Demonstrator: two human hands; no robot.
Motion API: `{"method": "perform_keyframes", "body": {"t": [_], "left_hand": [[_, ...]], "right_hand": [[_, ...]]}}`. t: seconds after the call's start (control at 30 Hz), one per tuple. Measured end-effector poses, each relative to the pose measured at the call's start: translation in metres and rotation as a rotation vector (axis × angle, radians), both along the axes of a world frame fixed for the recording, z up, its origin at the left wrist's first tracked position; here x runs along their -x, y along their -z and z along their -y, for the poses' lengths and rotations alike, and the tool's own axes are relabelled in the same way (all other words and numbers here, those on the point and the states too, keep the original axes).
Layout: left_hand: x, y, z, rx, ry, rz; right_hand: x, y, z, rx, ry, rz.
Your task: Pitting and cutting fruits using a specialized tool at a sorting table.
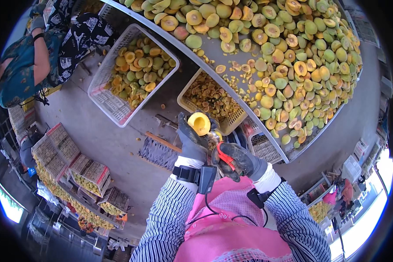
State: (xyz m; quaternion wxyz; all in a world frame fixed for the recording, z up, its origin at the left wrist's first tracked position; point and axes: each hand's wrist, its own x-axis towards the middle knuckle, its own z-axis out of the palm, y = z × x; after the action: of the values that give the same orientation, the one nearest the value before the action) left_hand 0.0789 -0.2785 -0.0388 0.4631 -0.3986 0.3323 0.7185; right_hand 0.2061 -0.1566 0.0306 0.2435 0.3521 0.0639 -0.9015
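My left hand (193,140), in a dark glove, holds a hollowed yellow fruit half (199,124), its cut face towards the camera. Just to its right, my gloved right hand (240,161) is closed on a red-handled tool (226,156). The tool's metal end lies close by the fruit, with yellowish bits at it; its exact kind cannot be told. Beyond both hands stands a yellow crate (230,126) of pits and scraps. A metal-edged table (216,49) at the upper right bears a heap of halved green and orange fruit (301,68), many with pits in them.
A white plastic crate (117,113) of hollowed halves stands left of the table. A woven seat (159,152) with a wooden rail is left of my hands. Another person (29,68) is at the upper left. Stacked crates (57,152) stand at the lower left.
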Motion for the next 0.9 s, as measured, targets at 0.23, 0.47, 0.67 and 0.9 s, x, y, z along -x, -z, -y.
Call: {"method": "perform_keyframes", "body": {"t": [0.23, 0.47, 0.67, 0.9], "left_hand": [[-0.017, -0.011, -0.01, 0.231, 0.124, -0.267], [-0.032, 0.011, -0.012, 0.404, 0.019, -0.178], [-0.03, 0.0, 0.003, 0.106, 0.012, 0.087], [-0.04, 0.009, -0.008, 0.219, 0.013, 0.082]], "right_hand": [[-0.007, 0.038, 0.019, -1.786, -0.622, -0.071], [0.008, 0.039, 0.006, -1.766, -1.123, -0.084], [-0.001, 0.037, -0.01, -1.832, -0.959, -0.293], [-0.01, 0.046, -0.008, -1.644, -1.033, -0.144]]}}
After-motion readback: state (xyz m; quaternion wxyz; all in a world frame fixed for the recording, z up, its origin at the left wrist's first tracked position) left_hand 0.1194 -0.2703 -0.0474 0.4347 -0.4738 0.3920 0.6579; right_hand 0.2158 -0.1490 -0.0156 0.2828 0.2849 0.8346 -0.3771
